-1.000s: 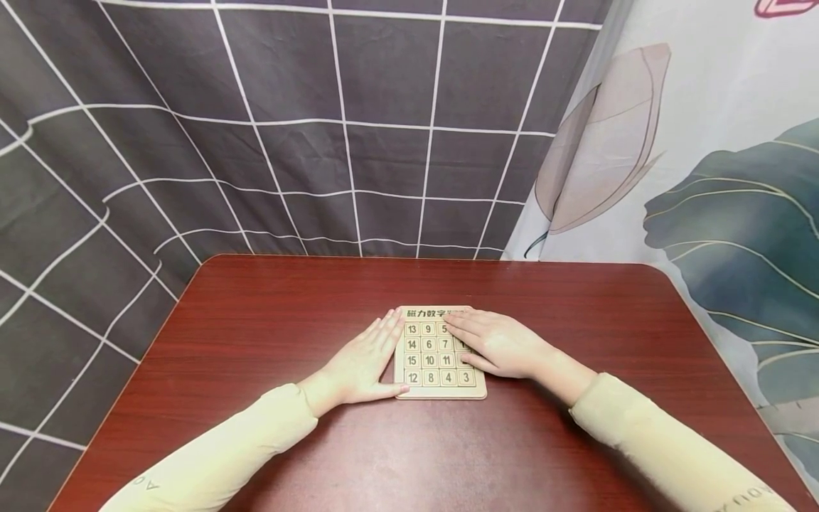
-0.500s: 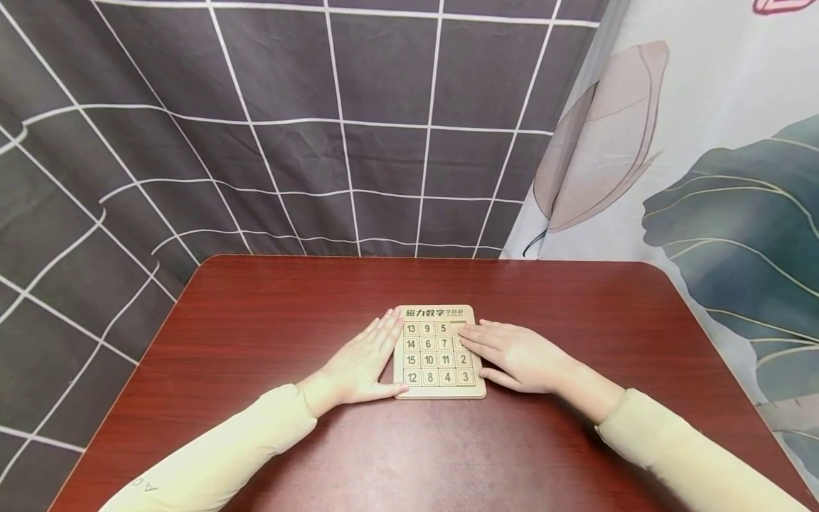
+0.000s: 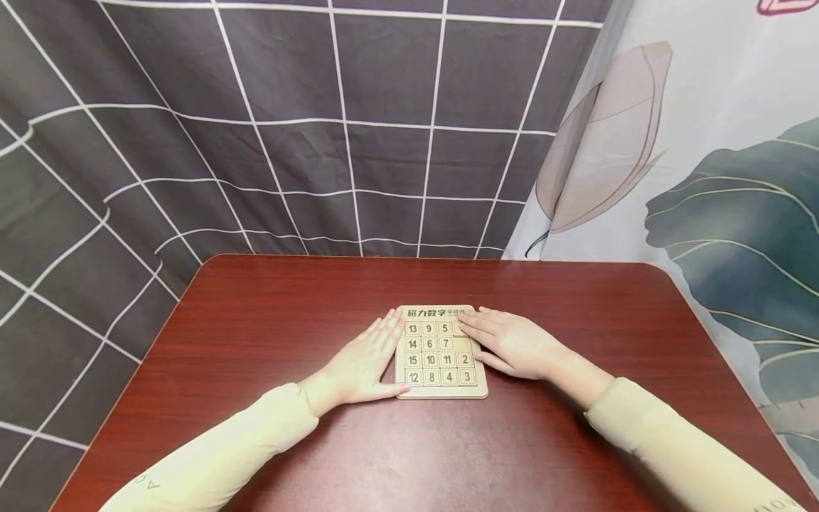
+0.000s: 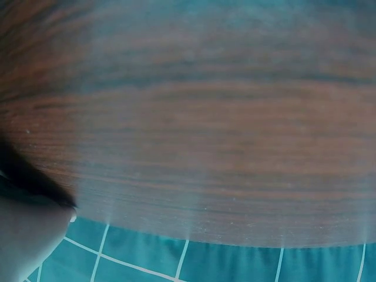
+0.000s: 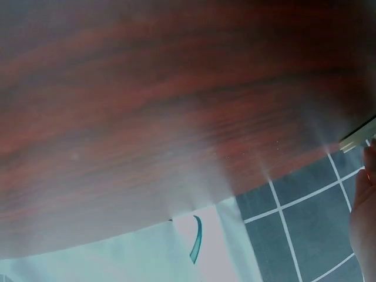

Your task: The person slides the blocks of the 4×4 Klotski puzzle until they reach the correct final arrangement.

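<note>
A pale wooden number slide puzzle [image 3: 441, 392] lies flat on the table, with Chinese lettering along its top. Its left edge is steadied by my left hand [image 3: 358, 363], fingers straight against the upper side and thumb at the lower corner. My right hand [image 3: 515, 345] reaches in from the right, straight fingertips on the tile in the top right slot, whose number they cover. Directly below that tile is a bare slot [image 3: 461, 344], and under it the 2 tile [image 3: 465, 360]. In the right wrist view, a puzzle corner [image 5: 358, 136] shows beside the fingers [image 5: 363, 217].
The reddish-brown wooden table [image 3: 307, 291] extends around the puzzle on all sides. Behind it hangs a dark grey curtain [image 3: 390, 163] with white grid lines. To the right is a pale curtain [image 3: 595, 284] printed with large leaves.
My right hand drew back right, then returned up and left. The tile in the right column's second row slid up into the top slot, leaving its old slot bare. My left hand stayed put.
</note>
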The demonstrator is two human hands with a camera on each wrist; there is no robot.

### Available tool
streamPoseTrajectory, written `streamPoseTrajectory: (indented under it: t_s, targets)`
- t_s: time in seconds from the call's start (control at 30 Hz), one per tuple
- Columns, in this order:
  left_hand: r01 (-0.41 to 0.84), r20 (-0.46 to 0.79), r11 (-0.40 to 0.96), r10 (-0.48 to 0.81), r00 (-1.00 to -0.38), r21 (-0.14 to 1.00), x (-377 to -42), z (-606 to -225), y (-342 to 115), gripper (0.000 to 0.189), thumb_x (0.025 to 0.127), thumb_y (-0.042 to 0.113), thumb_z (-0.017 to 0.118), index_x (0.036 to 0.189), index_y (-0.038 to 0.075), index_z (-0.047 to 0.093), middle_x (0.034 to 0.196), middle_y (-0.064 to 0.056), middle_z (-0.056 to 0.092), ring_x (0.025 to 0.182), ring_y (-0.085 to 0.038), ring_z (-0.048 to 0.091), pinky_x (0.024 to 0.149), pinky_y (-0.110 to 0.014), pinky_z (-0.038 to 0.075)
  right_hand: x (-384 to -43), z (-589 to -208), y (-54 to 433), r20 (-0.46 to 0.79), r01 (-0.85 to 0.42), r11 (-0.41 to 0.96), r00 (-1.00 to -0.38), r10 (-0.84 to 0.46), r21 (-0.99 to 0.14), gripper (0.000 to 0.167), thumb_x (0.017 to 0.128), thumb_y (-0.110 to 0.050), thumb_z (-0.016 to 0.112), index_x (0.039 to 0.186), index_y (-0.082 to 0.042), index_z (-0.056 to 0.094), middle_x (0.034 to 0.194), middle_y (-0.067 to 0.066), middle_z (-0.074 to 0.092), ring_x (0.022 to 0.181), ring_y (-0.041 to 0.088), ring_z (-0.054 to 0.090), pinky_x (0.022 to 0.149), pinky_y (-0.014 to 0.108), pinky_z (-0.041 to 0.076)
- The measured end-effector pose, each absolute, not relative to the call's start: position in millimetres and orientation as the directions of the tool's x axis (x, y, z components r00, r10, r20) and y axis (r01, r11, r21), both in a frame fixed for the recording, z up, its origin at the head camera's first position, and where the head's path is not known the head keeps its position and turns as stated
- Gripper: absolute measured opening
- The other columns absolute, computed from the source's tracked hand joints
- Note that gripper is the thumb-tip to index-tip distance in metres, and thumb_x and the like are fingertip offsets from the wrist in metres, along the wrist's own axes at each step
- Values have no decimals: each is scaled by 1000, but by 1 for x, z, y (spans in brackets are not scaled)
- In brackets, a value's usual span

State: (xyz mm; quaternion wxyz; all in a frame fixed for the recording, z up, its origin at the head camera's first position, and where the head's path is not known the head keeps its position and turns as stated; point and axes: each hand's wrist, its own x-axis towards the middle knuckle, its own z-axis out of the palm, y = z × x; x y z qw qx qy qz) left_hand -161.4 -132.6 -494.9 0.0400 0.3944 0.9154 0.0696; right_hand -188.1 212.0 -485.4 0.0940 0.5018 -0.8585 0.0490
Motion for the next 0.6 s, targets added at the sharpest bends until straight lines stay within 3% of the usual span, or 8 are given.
streamPoseTrajectory:
  t_s: [0.33, 0.6]
  targets:
    - [726, -10, 671, 736, -677, 149, -161, -492, -131, 110, 97, 63, 63, 164, -12, 20, 175, -29, 16, 165, -41, 19, 134, -49, 27, -162, -487, 221, 293, -924, 381, -362, -885, 9, 55, 100, -35, 70, 144, -1, 65, 150, 13, 65, 140, 27, 63, 112, 52, 52]
    - [727, -4, 672, 735, -679, 144, -161, -494, -133, 111, 96, 64, 63, 164, -12, 20, 175, -29, 16, 164, -41, 20, 134, -50, 27, -153, -487, 223, 315, -937, 349, -327, -891, 13, 53, 103, -35, 67, 143, 0, 65, 149, 13, 66, 137, 26, 65, 111, 49, 53]
